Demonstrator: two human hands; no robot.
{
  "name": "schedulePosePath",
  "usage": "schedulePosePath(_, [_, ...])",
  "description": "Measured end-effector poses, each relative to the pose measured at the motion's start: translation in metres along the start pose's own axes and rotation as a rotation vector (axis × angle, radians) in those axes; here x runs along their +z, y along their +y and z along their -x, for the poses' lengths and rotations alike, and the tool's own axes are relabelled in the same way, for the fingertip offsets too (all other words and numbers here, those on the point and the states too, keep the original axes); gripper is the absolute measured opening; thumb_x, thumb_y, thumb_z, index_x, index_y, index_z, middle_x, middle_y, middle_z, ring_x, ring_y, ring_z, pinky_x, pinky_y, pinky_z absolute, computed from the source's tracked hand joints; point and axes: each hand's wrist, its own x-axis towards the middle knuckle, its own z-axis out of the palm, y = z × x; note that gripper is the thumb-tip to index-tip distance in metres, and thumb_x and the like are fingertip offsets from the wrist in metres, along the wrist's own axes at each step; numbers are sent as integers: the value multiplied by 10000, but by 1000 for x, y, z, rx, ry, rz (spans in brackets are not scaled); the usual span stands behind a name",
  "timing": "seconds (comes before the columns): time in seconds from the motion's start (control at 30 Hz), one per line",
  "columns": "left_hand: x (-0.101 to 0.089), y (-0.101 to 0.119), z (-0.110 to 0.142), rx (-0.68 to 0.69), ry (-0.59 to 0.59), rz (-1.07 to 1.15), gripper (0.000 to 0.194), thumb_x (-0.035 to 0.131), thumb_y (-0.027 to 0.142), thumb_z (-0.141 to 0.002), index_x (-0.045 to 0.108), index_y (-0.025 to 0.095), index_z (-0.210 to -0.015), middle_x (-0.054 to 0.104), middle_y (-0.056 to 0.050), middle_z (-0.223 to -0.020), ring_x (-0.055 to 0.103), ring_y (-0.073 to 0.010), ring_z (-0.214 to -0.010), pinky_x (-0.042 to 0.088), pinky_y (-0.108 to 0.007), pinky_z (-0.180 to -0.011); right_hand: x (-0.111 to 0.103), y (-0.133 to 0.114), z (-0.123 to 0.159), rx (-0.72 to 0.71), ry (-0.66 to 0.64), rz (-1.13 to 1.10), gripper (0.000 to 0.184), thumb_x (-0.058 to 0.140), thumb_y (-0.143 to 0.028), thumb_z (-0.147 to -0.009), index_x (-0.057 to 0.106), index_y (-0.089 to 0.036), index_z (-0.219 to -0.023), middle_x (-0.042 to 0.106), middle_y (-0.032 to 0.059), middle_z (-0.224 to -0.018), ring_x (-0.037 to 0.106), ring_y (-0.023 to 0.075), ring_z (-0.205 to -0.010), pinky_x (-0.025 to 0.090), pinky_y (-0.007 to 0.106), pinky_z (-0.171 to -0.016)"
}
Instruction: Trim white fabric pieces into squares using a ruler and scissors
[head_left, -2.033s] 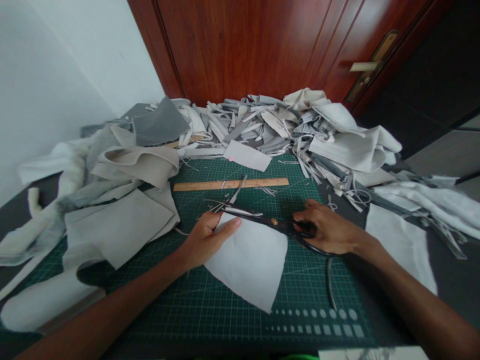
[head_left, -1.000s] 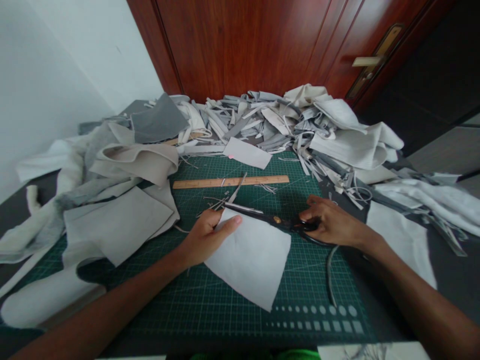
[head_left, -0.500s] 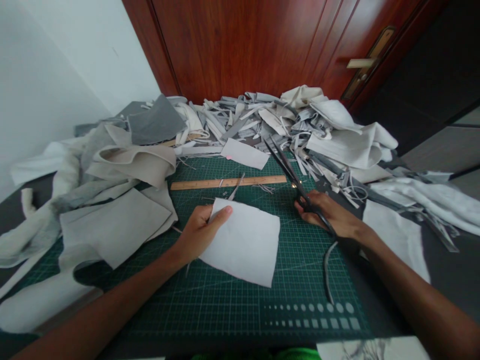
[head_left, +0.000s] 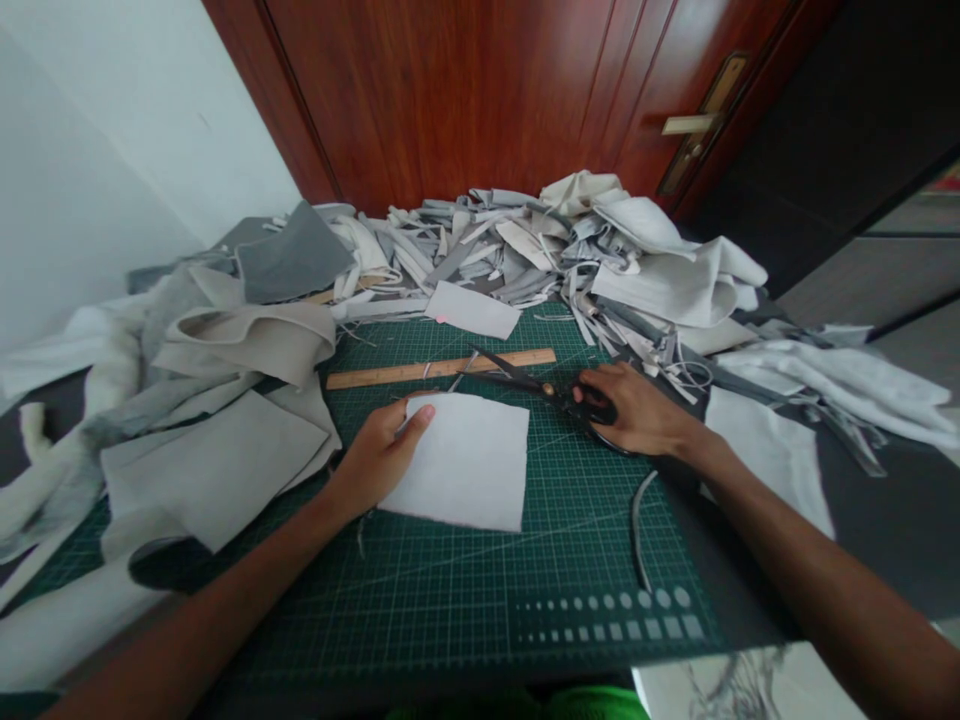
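My left hand (head_left: 382, 450) pinches the upper left corner of a white, roughly square fabric piece (head_left: 461, 465), thumb on top. The piece is held over the green cutting mat (head_left: 420, 610). In my right hand (head_left: 634, 410) is a pair of black scissors (head_left: 547, 390), fingers through the handles. Their blades are parted and point left, just beyond the fabric's far edge. Behind the piece lies a wooden ruler (head_left: 375, 378), partly under the blades. A thin light strip, perhaps a fabric sliver, sticks up near the blade tips.
A heap of grey and white scraps (head_left: 480, 240) lines the back by the wooden door (head_left: 450, 100). Larger folded fabric pieces (head_left: 217, 460) lie left, a white piece (head_left: 769, 455) right. A small white rectangle (head_left: 474, 310) and a grey strip (head_left: 639, 530) rest on the mat.
My right hand has turned the scissors from pointing away to pointing left and brought the blades to the fabric's far edge. My left hand still holds the piece. The view has shifted slightly.
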Motion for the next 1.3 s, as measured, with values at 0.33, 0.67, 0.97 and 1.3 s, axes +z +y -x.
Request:
schedulePosePath(0.33, [-2, 7, 4, -9, -26, 120, 389, 500, 467, -981, 750, 179, -1060, 792, -62, -912, 697, -242, -802, 557, -306, -743, -8, -4, 2, -75, -13, 21, 163, 620, -289, -777, 581, -195, -904, 608, 64, -825, 530, 262, -793, 347, 379, -791])
schedulePosePath(0.67, [1, 6, 8, -33, -78, 232, 354, 536, 456, -983, 763, 194, -1056, 748, -40, -735, 709, -229, -745, 514, -250, -569, -11, -16, 1, -93, 0, 68, 192, 645, -310, -759, 567, -202, -898, 592, 47, -801, 529, 260, -803, 338, 387, -808])
schedulePosePath(0.97, [3, 9, 9, -5, -83, 237, 364, 557, 478, -984, 769, 203, -1092, 794, -64, -1006, 732, -234, -900, 555, -255, -682, -15, -23, 2, -69, 54, 112, 248, 662, -326, -735, 561, -207, -927, 604, 58, -818, 523, 280, -831, 338, 398, -815])
schedulePosePath(1.3, [3, 5, 11, 41, -80, 245, 375, 551, 490, -998, 793, 210, -1058, 800, -64, -1064, 734, -234, -949, 546, -298, -870, -17, -24, 3, -78, 36, 92, 301, 685, -335, -721, 558, -206, -962, 625, 72, -862, 521, 297, -872, 334, 404, -825])
